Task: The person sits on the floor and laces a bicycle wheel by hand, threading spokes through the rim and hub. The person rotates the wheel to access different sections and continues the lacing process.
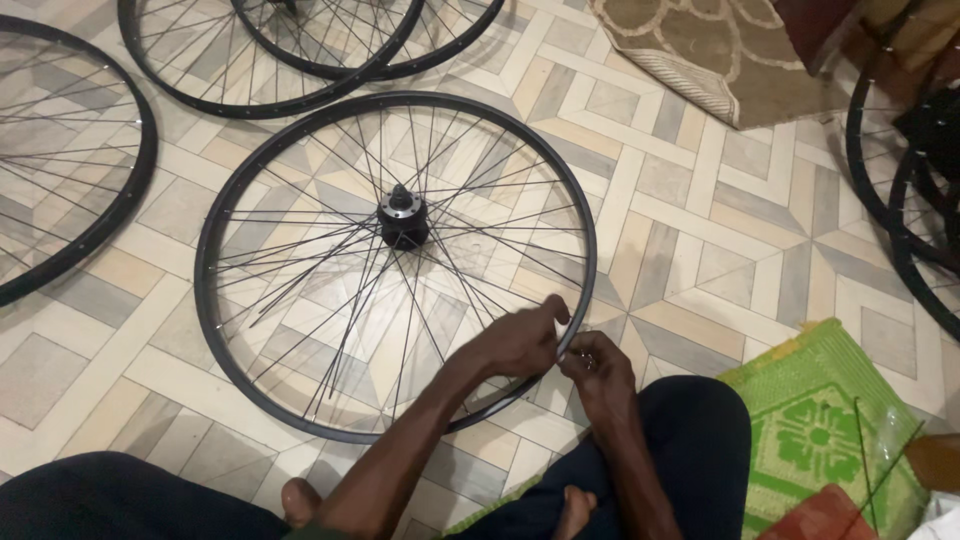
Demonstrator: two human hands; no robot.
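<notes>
A black bicycle wheel rim (215, 215) lies flat on the tiled floor, with thin spokes running to a black hub (403, 217) at its middle. My left hand (520, 340) pinches the rim's near right edge, fingers curled over a spoke end. My right hand (597, 370) is just outside the rim beside it, fingers closed on something small that I cannot make out. Both forearms reach forward from my dark-trousered knees, and my bare toes show at the bottom edge.
More black spoked wheels lie at the far left (120, 200), at the top (270, 100) and at the right edge (900, 230). A brown patterned rug (700, 50) is at the top right. A green mat (810, 430) with loose spokes (865, 470) lies at my right.
</notes>
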